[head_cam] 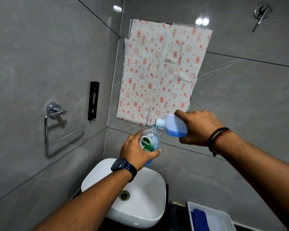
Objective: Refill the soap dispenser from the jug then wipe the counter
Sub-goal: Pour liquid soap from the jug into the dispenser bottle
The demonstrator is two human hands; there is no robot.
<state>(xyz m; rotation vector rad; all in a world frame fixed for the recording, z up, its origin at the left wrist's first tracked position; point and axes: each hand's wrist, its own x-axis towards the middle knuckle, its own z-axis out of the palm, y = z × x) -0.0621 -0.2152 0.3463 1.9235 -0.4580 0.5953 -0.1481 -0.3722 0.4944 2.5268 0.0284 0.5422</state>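
above glossy basin (147, 204), translucent tilted jug (173, 125)

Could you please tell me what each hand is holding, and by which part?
Left hand: clear Dettol soap dispenser bottle, by its body. Right hand: translucent jug of blue liquid, by its base end.

Our left hand (137, 150), a dark watch (123, 167) on its wrist, is wrapped around the Dettol soap dispenser (149, 144), while our right hand (197, 128), thread bands (218, 139) at the wrist, grips the tilted jug (173, 125), both forearms extended.
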